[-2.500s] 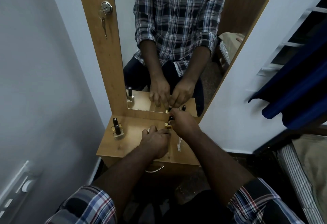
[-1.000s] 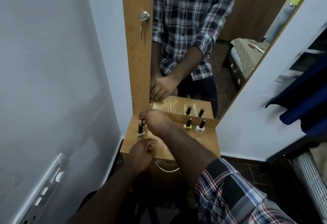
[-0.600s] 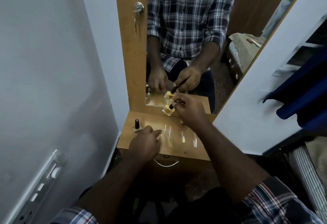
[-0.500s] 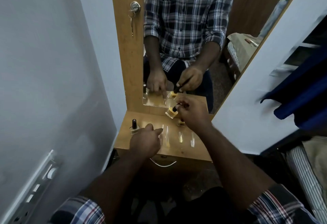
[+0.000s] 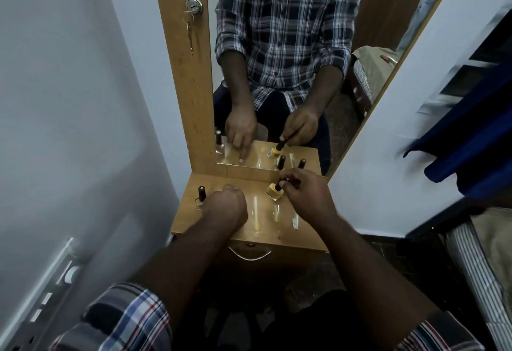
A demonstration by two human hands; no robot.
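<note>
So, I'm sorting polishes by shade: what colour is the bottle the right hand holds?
The bottle is yellow, black-capped; clearest in the head view.

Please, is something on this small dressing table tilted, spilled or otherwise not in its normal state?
The yellow nail polish bottle leans askew, because the right hand pinches it by its black cap. On the tabletop in front of it lie pale and yellowish streaks: possibly smeared polish, possibly only glare.
</note>
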